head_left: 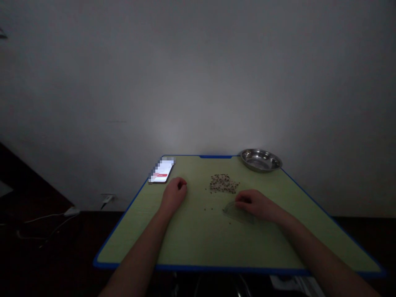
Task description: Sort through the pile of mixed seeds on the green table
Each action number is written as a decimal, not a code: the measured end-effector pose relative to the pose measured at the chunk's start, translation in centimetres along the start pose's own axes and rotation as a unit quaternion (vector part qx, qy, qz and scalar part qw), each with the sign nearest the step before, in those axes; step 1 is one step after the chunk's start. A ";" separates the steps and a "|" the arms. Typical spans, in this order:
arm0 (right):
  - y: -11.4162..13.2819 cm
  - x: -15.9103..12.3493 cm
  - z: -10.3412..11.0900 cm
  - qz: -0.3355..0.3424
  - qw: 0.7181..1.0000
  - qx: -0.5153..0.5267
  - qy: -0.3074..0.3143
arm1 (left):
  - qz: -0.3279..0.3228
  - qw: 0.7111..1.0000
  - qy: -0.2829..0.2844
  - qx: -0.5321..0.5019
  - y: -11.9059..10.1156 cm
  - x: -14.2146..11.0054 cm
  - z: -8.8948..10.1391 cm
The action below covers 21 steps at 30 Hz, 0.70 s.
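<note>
Small dark and pale beans or seeds (223, 184) lie in a loose patch at the middle of the table, a few strays scattered nearer me. To the left of them rests my left hand (175, 193), its fingers curled closed and nothing visible in them. My right hand (252, 202) is just in front of the patch on the right. Its fingers pinch the edge of a thin see-through piece, apparently a clear plastic bag (238, 213), which lies flat on the table. Dim light blurs what the bag contains, if anything.
A shallow round steel bowl (261, 160) stands at the back right corner. At the back left lies a phone (163, 169) with its screen lit. The pale green table (192, 243) has a blue rim and meets a wall (204, 82). White cables (71, 211) trail at far left.
</note>
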State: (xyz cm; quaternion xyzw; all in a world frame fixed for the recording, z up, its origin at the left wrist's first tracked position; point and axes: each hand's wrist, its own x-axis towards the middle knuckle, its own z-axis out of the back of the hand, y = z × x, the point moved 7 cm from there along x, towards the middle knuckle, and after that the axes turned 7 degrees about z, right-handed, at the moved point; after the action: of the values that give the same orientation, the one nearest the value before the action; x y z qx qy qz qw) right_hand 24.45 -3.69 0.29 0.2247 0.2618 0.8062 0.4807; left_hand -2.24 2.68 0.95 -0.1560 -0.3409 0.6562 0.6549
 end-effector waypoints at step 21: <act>-3.6 -0.4 3.1 -0.067 0.990 -0.076 -0.099 | 0.003 1.000 -0.004 0.006 -0.1 0.0 0.0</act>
State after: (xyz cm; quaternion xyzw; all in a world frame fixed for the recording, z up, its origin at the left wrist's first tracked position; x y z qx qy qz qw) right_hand 28.87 -1.98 0.33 0.2486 0.1655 0.7633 0.5729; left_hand -2.17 2.65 0.95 -0.1503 -0.3391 0.6613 0.6521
